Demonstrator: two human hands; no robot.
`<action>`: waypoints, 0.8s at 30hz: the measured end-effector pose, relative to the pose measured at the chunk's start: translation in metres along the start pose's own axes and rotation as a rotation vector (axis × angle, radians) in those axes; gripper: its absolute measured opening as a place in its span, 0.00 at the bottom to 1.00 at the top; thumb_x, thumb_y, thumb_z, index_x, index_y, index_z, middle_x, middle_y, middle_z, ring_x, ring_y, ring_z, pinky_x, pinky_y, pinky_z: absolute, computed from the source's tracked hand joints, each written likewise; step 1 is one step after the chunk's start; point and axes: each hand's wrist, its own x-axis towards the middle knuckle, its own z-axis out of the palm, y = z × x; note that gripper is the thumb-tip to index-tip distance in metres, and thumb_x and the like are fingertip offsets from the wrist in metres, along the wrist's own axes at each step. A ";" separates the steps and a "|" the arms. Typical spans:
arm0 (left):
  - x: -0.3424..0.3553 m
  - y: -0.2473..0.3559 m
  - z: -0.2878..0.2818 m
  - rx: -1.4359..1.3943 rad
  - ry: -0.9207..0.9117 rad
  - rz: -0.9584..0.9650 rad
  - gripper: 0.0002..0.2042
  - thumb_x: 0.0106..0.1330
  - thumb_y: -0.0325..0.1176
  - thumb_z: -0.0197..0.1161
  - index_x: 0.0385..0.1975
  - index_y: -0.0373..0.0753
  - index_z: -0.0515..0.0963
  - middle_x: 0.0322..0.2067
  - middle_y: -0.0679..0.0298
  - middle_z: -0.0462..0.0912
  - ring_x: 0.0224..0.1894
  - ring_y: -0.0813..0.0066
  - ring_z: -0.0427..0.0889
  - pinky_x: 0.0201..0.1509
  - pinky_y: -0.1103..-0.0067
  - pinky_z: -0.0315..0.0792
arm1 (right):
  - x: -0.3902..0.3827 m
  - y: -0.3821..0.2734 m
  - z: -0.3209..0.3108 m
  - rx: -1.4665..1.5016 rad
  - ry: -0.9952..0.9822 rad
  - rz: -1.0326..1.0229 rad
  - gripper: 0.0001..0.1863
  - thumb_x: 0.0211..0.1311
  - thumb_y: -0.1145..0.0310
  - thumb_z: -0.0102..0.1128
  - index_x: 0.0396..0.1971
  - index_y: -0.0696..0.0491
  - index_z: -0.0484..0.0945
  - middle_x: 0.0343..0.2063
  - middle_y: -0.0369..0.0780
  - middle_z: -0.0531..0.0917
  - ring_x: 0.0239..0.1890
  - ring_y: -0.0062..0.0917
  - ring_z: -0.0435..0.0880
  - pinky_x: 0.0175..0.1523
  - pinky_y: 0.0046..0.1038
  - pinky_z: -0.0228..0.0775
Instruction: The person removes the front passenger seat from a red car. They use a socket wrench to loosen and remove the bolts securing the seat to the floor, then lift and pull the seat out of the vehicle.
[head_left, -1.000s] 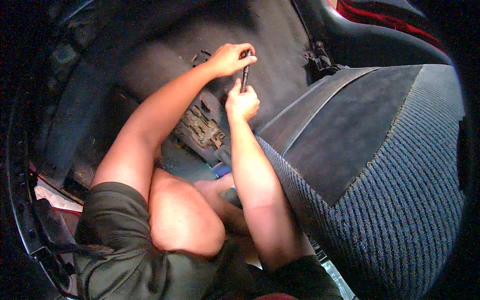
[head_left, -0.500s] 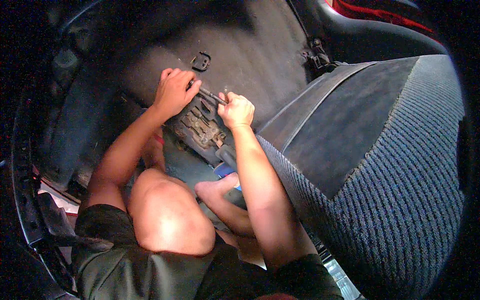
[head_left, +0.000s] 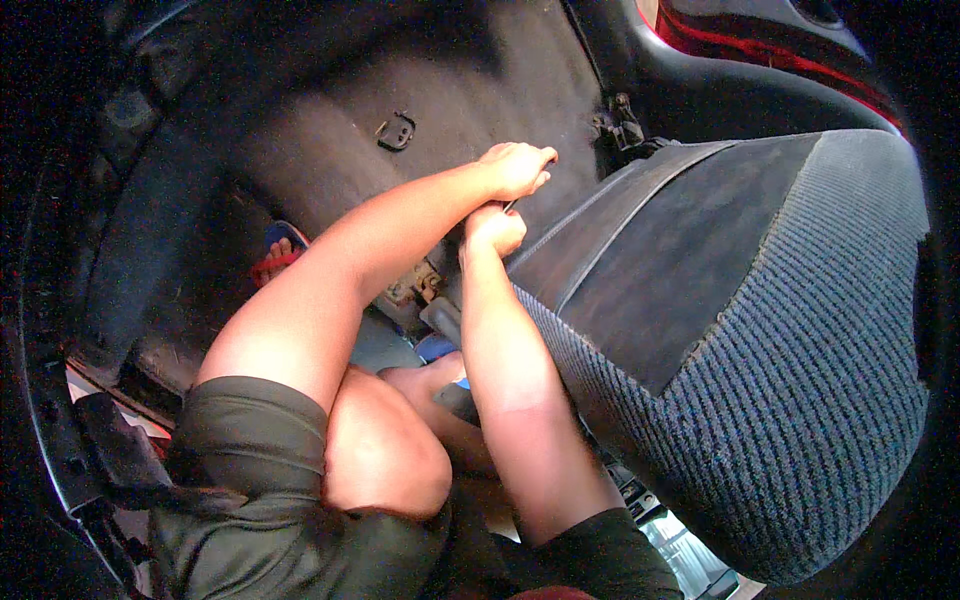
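My left hand [head_left: 520,168] is closed just above and beyond my right hand [head_left: 495,230], which is also closed, beside the front seat. Between them a short piece of a dark metal rod-shaped tool [head_left: 511,206] shows; the fingers hide the rest. Below my hands, partly covered by my left forearm, is a rusty metal bracket [head_left: 408,287] on the car floor. A dark rounded lever [head_left: 441,317] lies at its near end, close to my right forearm. On the floor beyond my left forearm rests a small black plastic piece [head_left: 397,131].
A seat [head_left: 760,380] with blue-grey ribbed fabric fills the right side. Dark carpet [head_left: 480,80] spreads beyond my hands. At left is a foot in a blue sandal with a red strap [head_left: 278,262]. A black hinge-like fitting [head_left: 622,125] stands near the seat's far corner.
Both hands have moved right, from over the bracket toward the seat, with the tool. My left forearm now crosses over the bracket, and the sandalled foot has come into view.
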 end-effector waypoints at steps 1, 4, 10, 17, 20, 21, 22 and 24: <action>-0.001 0.002 -0.007 0.006 -0.023 -0.004 0.21 0.73 0.47 0.60 0.61 0.46 0.74 0.43 0.48 0.88 0.48 0.45 0.87 0.52 0.51 0.78 | 0.001 0.002 -0.003 -0.016 0.003 -0.003 0.22 0.65 0.52 0.67 0.30 0.60 0.85 0.35 0.56 0.89 0.40 0.51 0.89 0.47 0.48 0.77; -0.014 -0.015 -0.056 0.106 0.064 -0.092 0.19 0.66 0.45 0.63 0.52 0.44 0.76 0.39 0.54 0.89 0.44 0.49 0.88 0.48 0.54 0.80 | -0.018 -0.014 -0.010 -0.228 -0.059 -0.269 0.20 0.62 0.51 0.66 0.31 0.57 0.85 0.34 0.55 0.89 0.41 0.55 0.88 0.49 0.51 0.77; -0.058 -0.035 -0.082 0.270 0.230 -0.034 0.18 0.67 0.48 0.62 0.47 0.41 0.77 0.40 0.53 0.87 0.45 0.48 0.87 0.47 0.55 0.79 | -0.024 -0.005 -0.006 -0.387 -0.276 -0.517 0.17 0.62 0.52 0.64 0.33 0.52 0.86 0.33 0.52 0.89 0.40 0.53 0.88 0.49 0.50 0.78; -0.177 -0.046 -0.095 0.375 0.257 -0.239 0.20 0.73 0.52 0.58 0.36 0.38 0.79 0.36 0.53 0.86 0.42 0.47 0.86 0.44 0.55 0.78 | -0.011 0.017 -0.026 -0.569 -0.510 -1.057 0.14 0.57 0.52 0.67 0.35 0.45 0.89 0.34 0.44 0.90 0.39 0.45 0.89 0.48 0.48 0.81; -0.206 -0.034 -0.099 0.371 0.089 -0.408 0.20 0.74 0.53 0.58 0.38 0.38 0.80 0.37 0.52 0.86 0.40 0.45 0.86 0.45 0.54 0.78 | -0.012 0.017 -0.029 -0.660 -0.546 -1.146 0.12 0.59 0.53 0.67 0.32 0.44 0.89 0.32 0.44 0.89 0.37 0.44 0.89 0.46 0.46 0.81; -0.202 -0.033 -0.100 0.379 0.082 -0.416 0.20 0.75 0.52 0.58 0.40 0.39 0.80 0.38 0.52 0.86 0.40 0.44 0.86 0.45 0.54 0.79 | -0.013 0.017 -0.029 -0.634 -0.520 -1.134 0.12 0.60 0.53 0.66 0.32 0.45 0.89 0.31 0.44 0.89 0.37 0.44 0.89 0.46 0.46 0.81; -0.197 -0.034 -0.100 0.388 0.084 -0.433 0.19 0.75 0.52 0.59 0.43 0.39 0.81 0.39 0.52 0.87 0.40 0.44 0.86 0.46 0.55 0.79 | -0.013 0.014 -0.028 -0.607 -0.500 -1.132 0.12 0.61 0.52 0.66 0.32 0.45 0.89 0.31 0.44 0.89 0.36 0.45 0.89 0.46 0.47 0.81; -0.184 -0.038 -0.092 0.246 0.261 -0.336 0.19 0.75 0.50 0.59 0.50 0.41 0.80 0.43 0.51 0.87 0.44 0.44 0.86 0.48 0.56 0.79 | -0.011 0.007 -0.023 -0.554 -0.446 -1.039 0.14 0.61 0.52 0.67 0.33 0.48 0.88 0.30 0.47 0.89 0.38 0.48 0.89 0.47 0.49 0.80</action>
